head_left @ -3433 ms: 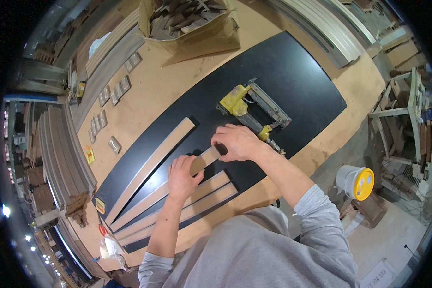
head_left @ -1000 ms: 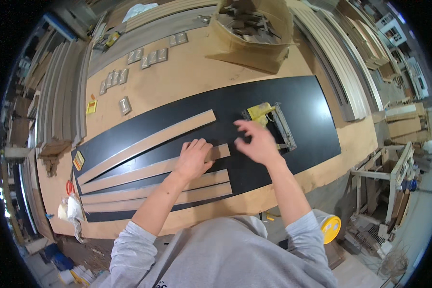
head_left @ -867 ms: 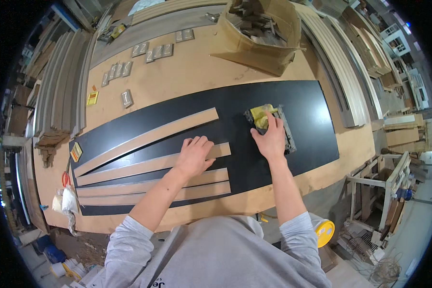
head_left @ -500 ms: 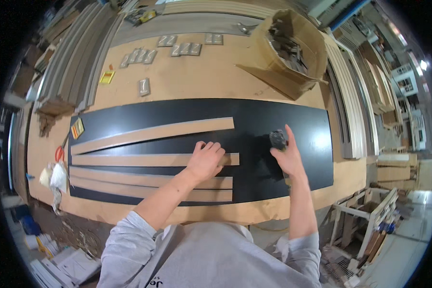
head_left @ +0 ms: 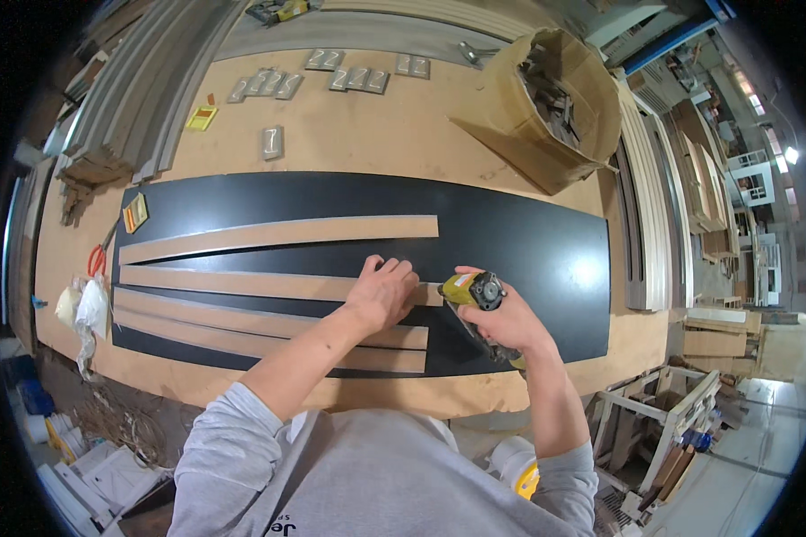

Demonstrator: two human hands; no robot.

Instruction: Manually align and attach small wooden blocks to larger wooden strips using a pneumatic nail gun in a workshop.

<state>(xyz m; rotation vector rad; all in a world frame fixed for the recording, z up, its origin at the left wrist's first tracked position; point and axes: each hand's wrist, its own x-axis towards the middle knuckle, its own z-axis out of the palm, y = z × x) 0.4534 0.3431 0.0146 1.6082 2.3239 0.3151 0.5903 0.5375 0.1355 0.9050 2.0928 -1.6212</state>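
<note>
- Head view, showing a slender wood strip (head_left: 242,280), second from the far side, lying on a glossy black panel (head_left: 546,251) atop the table (head_left: 394,125).
- Spanning that strip near its right end with the left hand (head_left: 385,293), fingers bent across and closed edge to edge; cannot tell how firmly.
- Wrapping the right hand (head_left: 506,320) around a yellow-and-black nail gun (head_left: 464,290), fingers closed on its body, just beside the strip's end; cannot tell whether touching.
- Probably light, with a little spring along its length; likely to slide on the smooth panel. Best held across both long edges, clear of the nail gun's nose.
- Nail gun likely weighty and hard; best taken around the handle.
- Counting: four strips including three others (head_left: 291,232), one nail gun, one cardboard box (head_left: 519,107), two small yellow packs (head_left: 135,213), roughly twelve small grey plates (head_left: 272,141), some tightly grouped.
</note>
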